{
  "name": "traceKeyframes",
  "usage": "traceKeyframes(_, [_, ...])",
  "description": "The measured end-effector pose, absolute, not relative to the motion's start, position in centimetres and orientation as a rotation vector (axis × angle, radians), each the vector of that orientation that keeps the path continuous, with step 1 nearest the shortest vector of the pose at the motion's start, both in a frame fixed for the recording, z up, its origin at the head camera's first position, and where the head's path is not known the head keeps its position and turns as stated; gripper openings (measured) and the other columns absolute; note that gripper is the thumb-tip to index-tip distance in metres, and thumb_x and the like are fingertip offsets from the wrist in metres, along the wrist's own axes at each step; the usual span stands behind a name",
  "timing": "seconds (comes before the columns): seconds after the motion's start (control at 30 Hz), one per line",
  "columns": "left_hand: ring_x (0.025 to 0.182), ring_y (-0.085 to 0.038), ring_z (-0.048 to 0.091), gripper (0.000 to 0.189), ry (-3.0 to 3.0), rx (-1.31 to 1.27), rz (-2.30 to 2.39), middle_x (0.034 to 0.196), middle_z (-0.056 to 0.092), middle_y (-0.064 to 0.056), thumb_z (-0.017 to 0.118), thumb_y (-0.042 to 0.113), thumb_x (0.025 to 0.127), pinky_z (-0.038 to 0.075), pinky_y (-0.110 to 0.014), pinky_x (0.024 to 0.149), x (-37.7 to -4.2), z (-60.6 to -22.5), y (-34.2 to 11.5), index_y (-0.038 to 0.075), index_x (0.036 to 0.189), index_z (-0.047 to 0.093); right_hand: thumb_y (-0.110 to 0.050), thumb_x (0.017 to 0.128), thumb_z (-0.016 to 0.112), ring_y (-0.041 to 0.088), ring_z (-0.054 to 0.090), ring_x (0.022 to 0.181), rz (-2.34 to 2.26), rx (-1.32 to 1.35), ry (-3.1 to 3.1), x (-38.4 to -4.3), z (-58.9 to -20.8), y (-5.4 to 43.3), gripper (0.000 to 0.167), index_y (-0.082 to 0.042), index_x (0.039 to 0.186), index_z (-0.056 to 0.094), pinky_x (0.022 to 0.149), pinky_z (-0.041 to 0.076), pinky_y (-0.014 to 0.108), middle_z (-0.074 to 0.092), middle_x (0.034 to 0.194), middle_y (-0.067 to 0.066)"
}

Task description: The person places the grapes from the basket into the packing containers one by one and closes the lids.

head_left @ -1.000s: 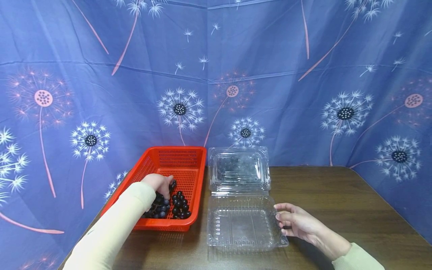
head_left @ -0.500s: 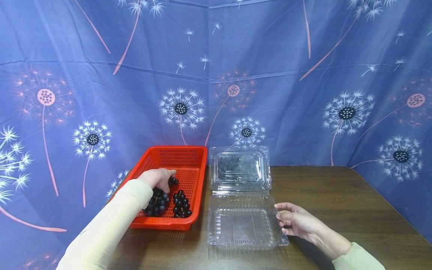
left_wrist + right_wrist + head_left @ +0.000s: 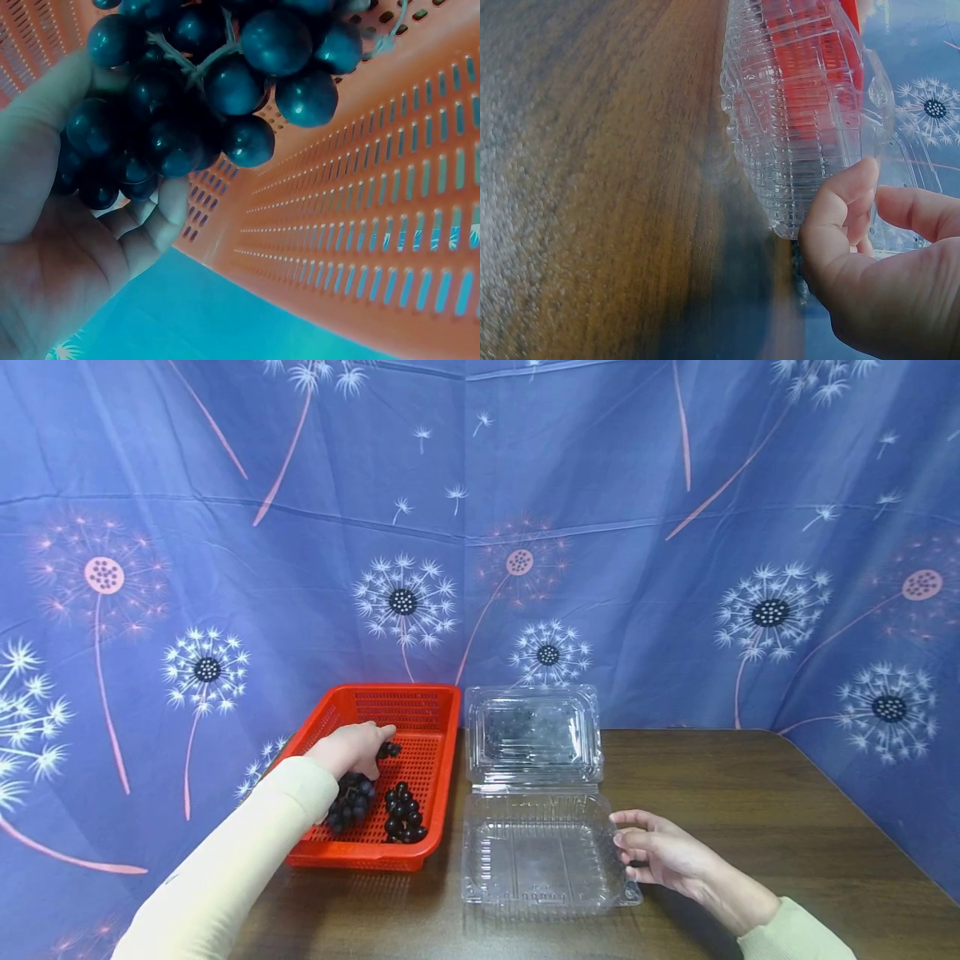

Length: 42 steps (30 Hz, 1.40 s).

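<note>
Inside the red basket, my left hand grips a bunch of dark grapes. The left wrist view shows its thumb and fingers curled round the grapes, with pale stems between the berries. A smaller dark bunch lies on the basket floor to the right of that hand. To the right of the basket is a clear plastic clamshell box, its lid tilted back. My right hand pinches the right edge of the box between thumb and fingers, as the right wrist view also shows.
Everything stands on a brown wooden table. A blue cloth with dandelion prints hangs behind and at both sides. The basket's slotted wall rises close beside my left hand.
My left hand has moved slightly up and away within the basket, and the gripped grapes have shifted with it, off the near end. My right hand and the box have stayed put.
</note>
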State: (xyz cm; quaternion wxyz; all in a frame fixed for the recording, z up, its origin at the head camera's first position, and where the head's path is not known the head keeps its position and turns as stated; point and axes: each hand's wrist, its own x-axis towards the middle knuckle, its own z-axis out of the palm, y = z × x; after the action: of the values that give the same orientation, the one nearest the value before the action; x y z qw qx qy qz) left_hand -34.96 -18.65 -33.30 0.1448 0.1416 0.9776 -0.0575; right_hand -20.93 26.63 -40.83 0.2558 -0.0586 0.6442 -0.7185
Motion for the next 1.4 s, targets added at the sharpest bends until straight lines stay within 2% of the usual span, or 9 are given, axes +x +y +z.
traceKeyframes(0.13, [0.110, -0.034, 0.056, 0.084, 2.853, 0.422, -0.219, 0.147, 0.032, -0.024, 0.076, 0.023, 0.078, 0.048, -0.037, 0.068, -35.0, -32.5, -18.5, 0.014, 0.148, 0.029, -0.006, 0.089, 0.053, 0.007, 0.054, 0.075, -1.945, -0.153, 1.748, -20.9, -40.8, 26.7, 0.041, -0.003, 0.125, 0.034, 0.068, 0.049, 0.024, 0.050, 0.088, -0.001])
traceKeyframes(0.23, [0.101, -0.034, 0.059, 0.082, 2.886, 0.444, -0.254, 0.143, 0.035, -0.026, 0.076, 0.025, 0.078, 0.049, -0.039, 0.066, -34.9, -32.3, -18.4, 0.013, 0.146, 0.031, -0.006, 0.089, 0.053, 0.007, 0.054, 0.075, -1.944, -0.157, 1.746, -20.9, -40.8, 26.7, 0.041, -0.003, 0.125, 0.033, 0.068, 0.049, 0.024, 0.051, 0.088, -0.001])
traceKeyframes(0.33, [0.102, -0.035, 0.059, 0.081, 2.928, 0.460, -0.280, 0.141, 0.038, -0.027, 0.076, 0.028, 0.078, 0.052, -0.043, 0.072, -34.8, -32.2, -18.6, 0.013, 0.145, 0.033, -0.006, 0.089, 0.053, 0.006, 0.054, 0.074, -1.945, -0.156, 1.744, -21.0, -40.8, 26.7, 0.040, -0.003, 0.124, 0.034, 0.068, 0.049, 0.024, 0.051, 0.087, -0.002])
traceKeyframes(0.5, [0.103, -0.040, 0.057, 0.077, 3.001, 0.505, -0.304, 0.132, 0.044, -0.028, 0.078, 0.029, 0.075, 0.050, -0.049, 0.077, -34.8, -32.2, -18.8, 0.012, 0.139, 0.039, -0.006, 0.089, 0.053, 0.007, 0.054, 0.074, -1.942, -0.157, 1.745, -20.9, -41.0, 26.6, 0.041, -0.002, 0.125, 0.034, 0.068, 0.049, 0.023, 0.051, 0.087, -0.001])
traceKeyframes(0.73, [0.108, -0.042, 0.054, 0.077, 3.098, 0.544, -0.371, 0.132, 0.047, -0.026, 0.078, 0.031, 0.075, 0.048, -0.050, 0.082, -34.7, -32.0, -18.9, 0.013, 0.139, 0.039, -0.005, 0.088, 0.053, 0.007, 0.054, 0.074, -1.952, -0.168, 1.732, -20.9, -41.0, 26.6, 0.039, -0.003, 0.123, 0.035, 0.068, 0.049, 0.023, 0.050, 0.087, -0.001])
traceKeyframes(0.9, [0.102, -0.041, 0.055, 0.076, 3.184, 0.531, -0.369, 0.125, 0.050, -0.025, 0.079, 0.030, 0.073, 0.046, -0.052, 0.084, -34.6, -31.4, -18.7, 0.013, 0.136, 0.041, -0.005, 0.088, 0.053, 0.006, 0.054, 0.074, -1.953, -0.165, 1.731, -20.9, -40.9, 26.6, 0.040, -0.003, 0.124, 0.034, 0.067, 0.049, 0.023, 0.050, 0.087, -0.001])
traceKeyframes(1.03, [0.094, -0.039, 0.055, 0.072, 3.238, 0.515, -0.379, 0.116, 0.052, -0.023, 0.080, 0.030, 0.072, 0.046, -0.051, 0.079, -34.6, -31.1, -18.6, 0.013, 0.131, 0.043, -0.006, 0.089, 0.053, 0.006, 0.054, 0.074, -1.953, -0.175, 1.731, -21.0, -40.9, 26.6, 0.040, -0.003, 0.124, 0.034, 0.067, 0.050, 0.023, 0.051, 0.087, -0.001])
traceKeyframes(1.4, [0.089, -0.038, 0.055, 0.067, 3.355, 0.512, -0.372, 0.105, 0.052, -0.020, 0.079, 0.032, 0.071, 0.045, -0.050, 0.075, -34.0, -30.5, -18.3, 0.013, 0.125, 0.044, -0.005, 0.089, 0.053, 0.006, 0.055, 0.074, -1.953, -0.182, 1.723, -21.0, -41.1, 26.6, 0.040, -0.003, 0.123, 0.034, 0.068, 0.050, 0.023, 0.051, 0.087, -0.001])
